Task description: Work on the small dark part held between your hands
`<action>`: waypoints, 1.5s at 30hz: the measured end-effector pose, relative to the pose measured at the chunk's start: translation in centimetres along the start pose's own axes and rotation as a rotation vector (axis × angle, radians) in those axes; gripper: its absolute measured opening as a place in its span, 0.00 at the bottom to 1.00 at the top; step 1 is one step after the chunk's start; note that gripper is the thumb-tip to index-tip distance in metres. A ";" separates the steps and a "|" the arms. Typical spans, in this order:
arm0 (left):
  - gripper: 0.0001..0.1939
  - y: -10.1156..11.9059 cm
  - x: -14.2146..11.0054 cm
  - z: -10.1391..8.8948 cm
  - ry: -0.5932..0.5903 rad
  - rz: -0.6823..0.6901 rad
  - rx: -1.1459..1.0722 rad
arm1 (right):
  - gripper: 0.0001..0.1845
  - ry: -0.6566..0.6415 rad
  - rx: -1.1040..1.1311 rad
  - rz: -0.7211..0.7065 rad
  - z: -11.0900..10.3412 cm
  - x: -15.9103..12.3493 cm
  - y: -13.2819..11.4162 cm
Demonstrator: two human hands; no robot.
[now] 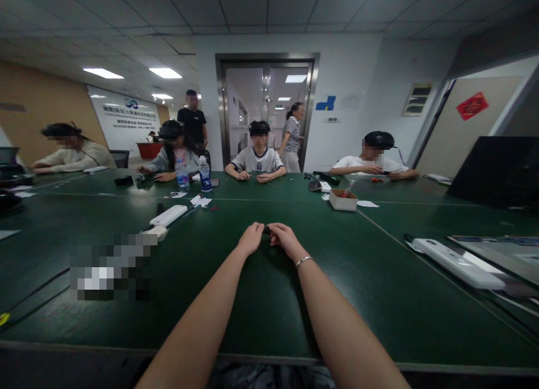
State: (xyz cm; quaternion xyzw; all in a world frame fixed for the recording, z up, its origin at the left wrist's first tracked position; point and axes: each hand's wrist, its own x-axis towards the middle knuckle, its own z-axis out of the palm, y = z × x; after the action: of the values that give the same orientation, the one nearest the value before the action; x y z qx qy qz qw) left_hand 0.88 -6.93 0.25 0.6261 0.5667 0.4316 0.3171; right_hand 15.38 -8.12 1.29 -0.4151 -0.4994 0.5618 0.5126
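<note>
Both my arms reach forward over the green table (193,299), and my hands meet near its middle. Between my fingertips is a small black object (266,230), mostly covered, so its kind does not show. My left hand (252,238) pinches it from the left with closed fingers. From the other side my right hand (285,240) grips it, fingers bent inward. A silver bracelet (304,260) circles my right wrist.
A white power strip (168,215) lies to the left, a longer one (458,262) to the right. A small open box (343,200) and two bottles (205,174) stand farther back. Several people sit across the table; a black monitor (497,170) is at right.
</note>
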 end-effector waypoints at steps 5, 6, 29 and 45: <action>0.17 -0.4 1.3 0.2 -0.087 -0.096 -0.048 | 0.06 0.011 0.014 0.007 0.0 0.2 0.2; 0.16 -0.5 1.2 0.3 -0.063 -0.092 -0.053 | 0.06 0.014 0.011 0.004 0.0 0.3 0.2; 0.08 0.8 -1.8 0.2 0.131 0.198 -0.285 | 0.08 0.012 0.007 0.009 -0.1 -0.2 -0.1; 0.09 1.2 -2.1 -0.2 0.117 0.262 -0.177 | 0.10 0.029 -0.006 0.014 -0.3 0.3 0.3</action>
State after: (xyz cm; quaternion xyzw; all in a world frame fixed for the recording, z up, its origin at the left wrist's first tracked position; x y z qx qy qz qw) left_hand 1.28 -9.22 0.96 0.6382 0.4572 0.5532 0.2786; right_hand 15.56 -7.79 0.99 -0.4283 -0.4905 0.5579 0.5146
